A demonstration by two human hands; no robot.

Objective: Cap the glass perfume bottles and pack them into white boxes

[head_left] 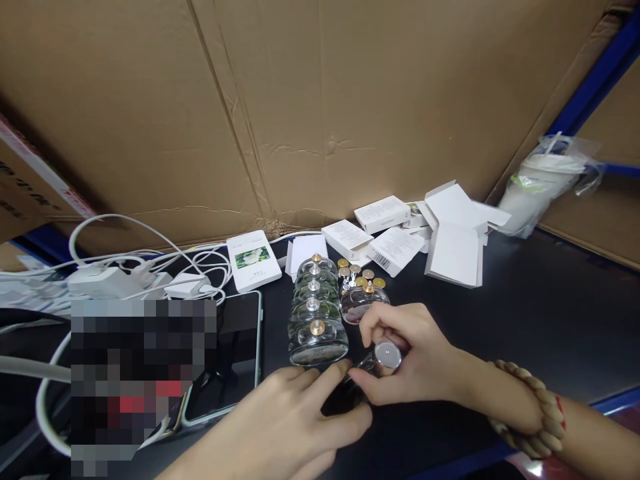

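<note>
My left hand [305, 417] curls its fingers round a glass perfume bottle [369, 363], most of which is hidden between my hands. Beside it, my right hand [417, 353] is closed, with a silver round-topped cap [389, 355] between thumb and curled fingers. Whether the cap touches the bottle, I cannot tell. Just beyond stands a row of several clear glass bottles [320, 352] with bare gold and silver spray nozzles. One more bottle [353, 308] with a gold nozzle is behind my right fingers. Several gold and silver caps [369, 274] lie behind that bottle.
White printed cartons [347, 238] and an unfolded white box [455, 250] lie at the back. A flat box [254, 261], a tablet [235, 340] and tangled white cables [145, 260] are left. A bagged cup [543, 183] stands far right against the cardboard wall [350, 100].
</note>
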